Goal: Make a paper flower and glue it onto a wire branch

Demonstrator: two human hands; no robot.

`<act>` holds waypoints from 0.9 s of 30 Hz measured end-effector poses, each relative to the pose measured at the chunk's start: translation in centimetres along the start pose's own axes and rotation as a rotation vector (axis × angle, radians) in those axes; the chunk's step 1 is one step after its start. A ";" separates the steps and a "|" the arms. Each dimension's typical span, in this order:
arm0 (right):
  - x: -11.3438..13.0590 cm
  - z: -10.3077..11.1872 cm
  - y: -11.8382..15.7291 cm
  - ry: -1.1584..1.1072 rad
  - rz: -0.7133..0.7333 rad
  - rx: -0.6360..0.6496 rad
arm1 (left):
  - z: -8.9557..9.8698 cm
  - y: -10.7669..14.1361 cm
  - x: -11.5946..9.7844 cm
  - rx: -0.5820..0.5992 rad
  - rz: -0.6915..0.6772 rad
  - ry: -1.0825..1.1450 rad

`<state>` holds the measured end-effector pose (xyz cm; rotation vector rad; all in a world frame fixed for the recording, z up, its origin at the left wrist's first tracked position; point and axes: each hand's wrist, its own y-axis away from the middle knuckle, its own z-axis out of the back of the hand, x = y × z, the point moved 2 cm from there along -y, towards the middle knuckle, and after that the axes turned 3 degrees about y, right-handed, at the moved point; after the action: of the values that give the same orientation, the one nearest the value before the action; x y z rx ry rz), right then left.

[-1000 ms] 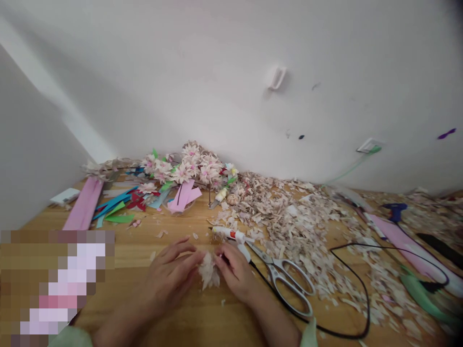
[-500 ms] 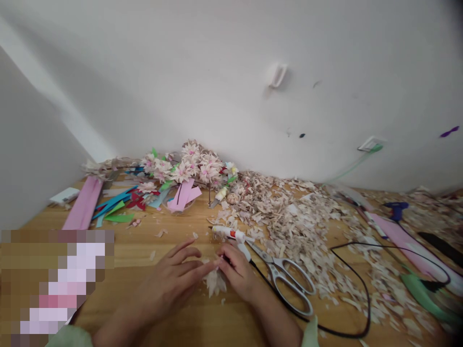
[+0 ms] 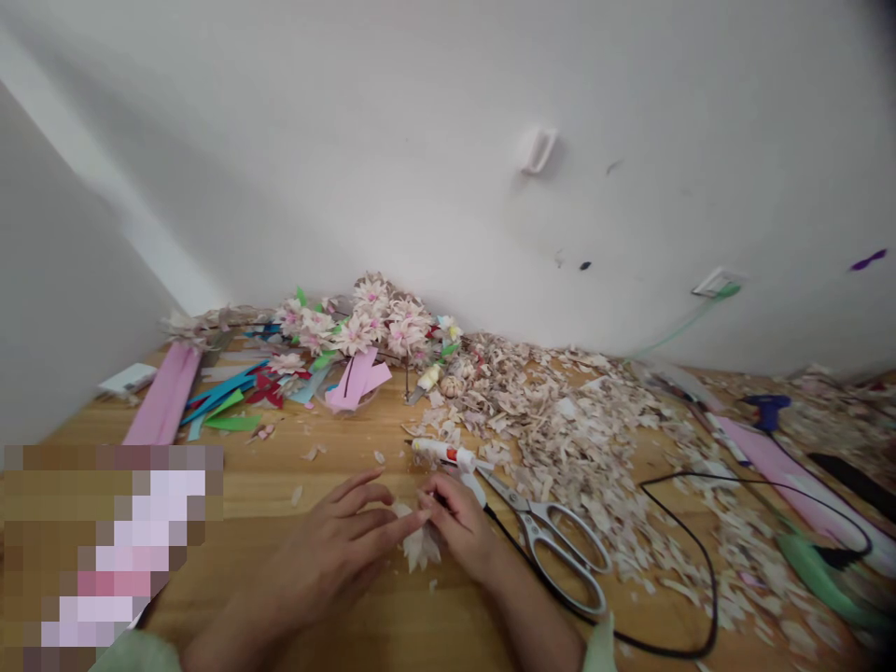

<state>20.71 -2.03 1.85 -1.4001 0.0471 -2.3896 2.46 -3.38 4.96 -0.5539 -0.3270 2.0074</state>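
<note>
Over the wooden tabletop, my right hand [image 3: 458, 527] is closed in a pinch at the top of a pale, dried-petal flower [image 3: 421, 549]. Its petals hang downward below the fingertips. My left hand [image 3: 346, 532] is beside it with fingers spread, the index finger reaching across to the flower and the right fingertips; its thumb is hidden. Just beyond the hands lies a white glue gun [image 3: 444, 454] with a black cord. Silver scissors [image 3: 553, 541] rest right of my right hand, their blades parted slightly.
Loose dried petals [image 3: 588, 439] cover the table's right side. Finished pink-centred flowers [image 3: 371, 322] are heaped against the wall. Colored paper strips [image 3: 224, 392] and pink sheets [image 3: 162, 397] lie left. A blue glue gun [image 3: 766, 409] sits far right, and a black cable [image 3: 710, 579] loops nearby.
My hands stay nearly in place. The pale flower has turned slightly and shows a little more of its petals between the fingers.
</note>
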 end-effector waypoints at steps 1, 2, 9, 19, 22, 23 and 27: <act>-0.1 0.0 0.0 -0.008 -0.010 0.000 | 0.1 0.0 0.0 -0.005 0.009 0.023; -0.2 0.0 0.1 -0.024 -0.025 -0.002 | 0.1 0.1 0.0 -0.017 0.026 0.061; -1.6 -1.7 0.0 -0.662 -0.382 0.021 | -0.7 1.2 0.5 -0.139 0.359 0.644; -1.2 -3.4 -0.5 -1.093 -0.573 0.103 | -1.9 0.8 1.1 -0.184 0.620 1.089; -1.9 -3.7 -0.5 -1.129 -0.596 0.094 | -2.2 1.0 1.3 -0.179 0.641 1.122; -2.2 -3.8 -0.5 -1.138 -0.597 0.097 | -2.3 1.1 1.4 -0.182 0.641 1.130; -3.4 -4.5 -0.5 -1.140 -0.572 0.160 | -2.8 1.4 2.0 -0.210 0.621 1.199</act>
<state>18.26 -1.17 -3.12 -2.6908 -0.9004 -1.4923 2.00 -2.32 1.44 -2.0213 0.4317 1.8028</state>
